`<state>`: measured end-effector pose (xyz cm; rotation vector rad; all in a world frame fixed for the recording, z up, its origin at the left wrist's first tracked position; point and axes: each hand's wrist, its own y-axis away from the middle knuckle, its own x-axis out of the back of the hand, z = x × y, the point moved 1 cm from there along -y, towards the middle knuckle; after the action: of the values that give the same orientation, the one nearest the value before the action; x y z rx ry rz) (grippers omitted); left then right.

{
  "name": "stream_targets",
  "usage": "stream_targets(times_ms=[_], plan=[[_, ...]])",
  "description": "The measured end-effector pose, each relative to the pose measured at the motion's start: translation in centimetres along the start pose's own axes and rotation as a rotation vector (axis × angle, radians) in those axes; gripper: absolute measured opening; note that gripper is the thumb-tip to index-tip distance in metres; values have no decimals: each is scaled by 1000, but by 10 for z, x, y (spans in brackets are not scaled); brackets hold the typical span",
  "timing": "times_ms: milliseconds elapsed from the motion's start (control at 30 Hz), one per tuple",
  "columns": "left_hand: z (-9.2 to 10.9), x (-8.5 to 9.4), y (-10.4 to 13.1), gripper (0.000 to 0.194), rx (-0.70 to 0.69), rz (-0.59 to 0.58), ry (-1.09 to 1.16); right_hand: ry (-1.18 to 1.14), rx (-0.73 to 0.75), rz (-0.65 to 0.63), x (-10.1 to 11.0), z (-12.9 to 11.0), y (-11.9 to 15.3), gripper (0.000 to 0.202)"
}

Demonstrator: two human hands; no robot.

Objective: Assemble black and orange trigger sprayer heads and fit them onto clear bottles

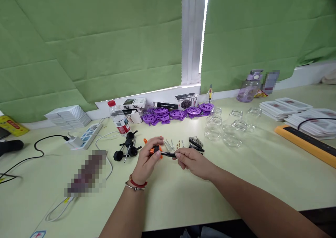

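My left hand (147, 161) is closed round the orange-and-black end of a thin-shafted tool that looks like a screwdriver (156, 149). Its fingertips are slightly blurred. Thumb and fingers of my right hand (193, 161) pinch a slim black piece (170, 154), in line with the shaft and meeting it. Just behind the hands lie metal pins (168, 145), small brass pieces (178, 144), springs (196, 140) and slim black parts (196, 148). Orange parts (145, 140) show partly behind my left hand. Left of it are several black round parts with metal rods (129, 144).
Purple plastic parts (178, 114) line the back, before some boxes (186, 100). Clear glass-like jars (232, 129) stand to the right, near an orange-and-black bar (304, 143). A red-capped bottle (119, 117), a power strip (90, 135) and cables (39, 145) occupy the left.
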<state>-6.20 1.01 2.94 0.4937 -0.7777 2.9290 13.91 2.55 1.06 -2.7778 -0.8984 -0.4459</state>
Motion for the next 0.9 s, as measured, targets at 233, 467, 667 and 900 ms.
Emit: stream_targets(times_ms=[233,467,667,900], plan=[[-1,-1,1,27,-17,-105,-18,149,100,23,12,-8,5,28],[4,-18,4,32,341,-145,312,102,72,136,10,-4,17,21],[-8,-33,3,43,800,-237,472,-195,-145,83,-6,23,18,16],[-20,-56,6,41,901,-97,387,-164,-269,206,-19,42,12,7]])
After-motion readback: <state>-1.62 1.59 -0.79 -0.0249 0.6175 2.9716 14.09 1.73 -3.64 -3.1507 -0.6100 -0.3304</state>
